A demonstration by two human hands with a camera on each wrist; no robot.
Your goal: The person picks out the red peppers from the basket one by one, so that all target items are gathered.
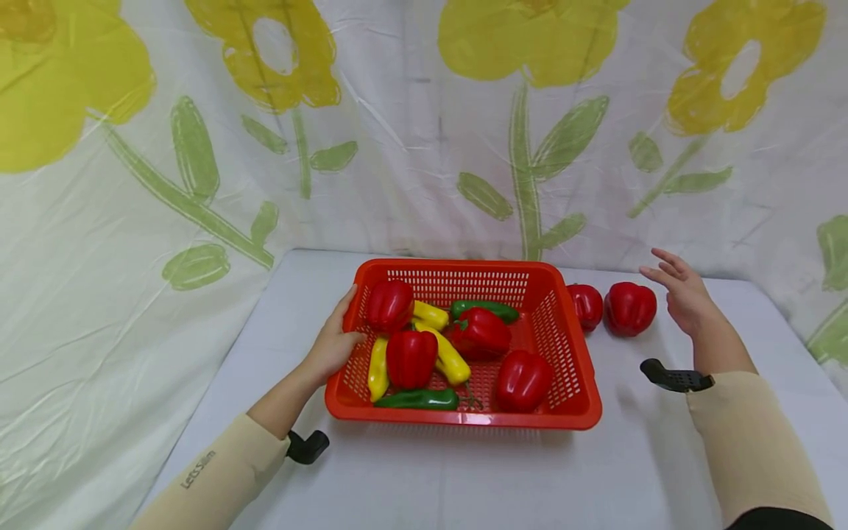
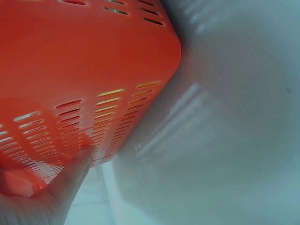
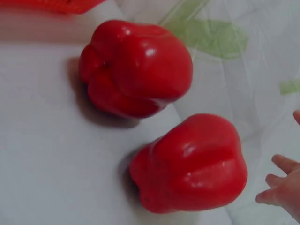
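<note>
A red plastic basket [image 1: 464, 417] stands on the white table, holding several red bell peppers [image 1: 411, 359], yellow peppers [image 1: 453, 356] and green peppers [image 1: 420, 400]. My left hand [image 1: 333, 344] grips its left side, thumb over the rim; in the left wrist view a finger [image 2: 75, 173] lies along the slotted outer wall. Two more red bell peppers, one nearer the basket [image 1: 586, 307] and one farther right [image 1: 630, 309], lie on the table. Just right of them, my right hand [image 1: 689, 298] is raised with fingers spread, holding nothing. The right wrist view shows its fingertips [image 3: 283, 164] apart from the nearer pepper [image 3: 192, 164].
A white sheet with painted yellow flowers [image 1: 530, 40] hangs behind the table [image 1: 450, 478]. Tan sleeves [image 1: 218, 475] and dark wrist mounts [image 1: 676, 377] cover the forearms.
</note>
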